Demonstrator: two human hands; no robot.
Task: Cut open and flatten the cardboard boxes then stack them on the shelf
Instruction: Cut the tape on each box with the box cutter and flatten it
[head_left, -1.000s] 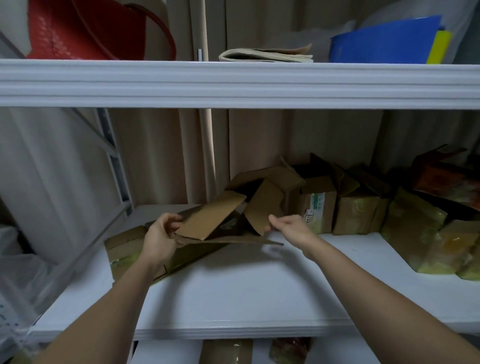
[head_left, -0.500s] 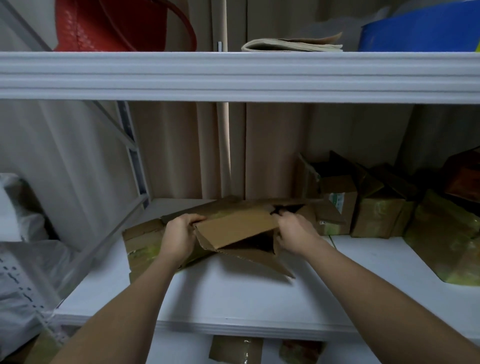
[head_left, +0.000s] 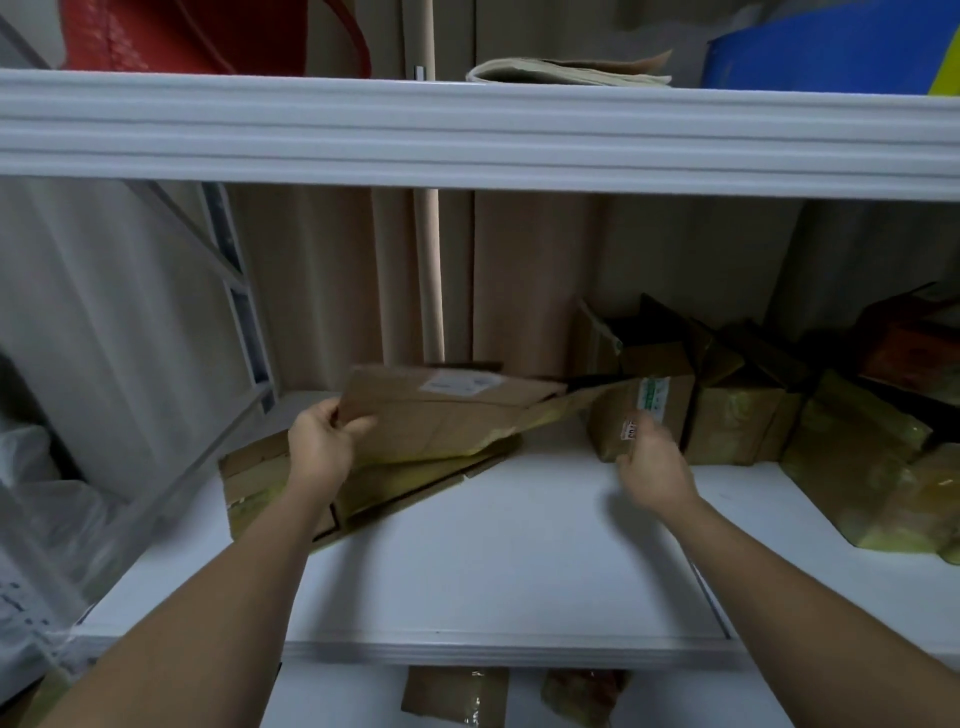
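Observation:
A flattened brown cardboard box with a white label lies tilted on the white shelf, its right end raised. My left hand grips its left edge, thumb on top. Under it lies another flattened box on the shelf. My right hand hovers blurred to the right of the cardboard, holding nothing, in front of an upright box with a green label.
Several unflattened taped boxes crowd the shelf's right side. The upper shelf edge runs overhead, carrying a red basket, papers and a blue folder. A plastic bag hangs at left. More cardboard shows below.
My right hand has let go of the cardboard and moved right and back. The box's flaps have folded down flat, and my left hand still holds its left edge.

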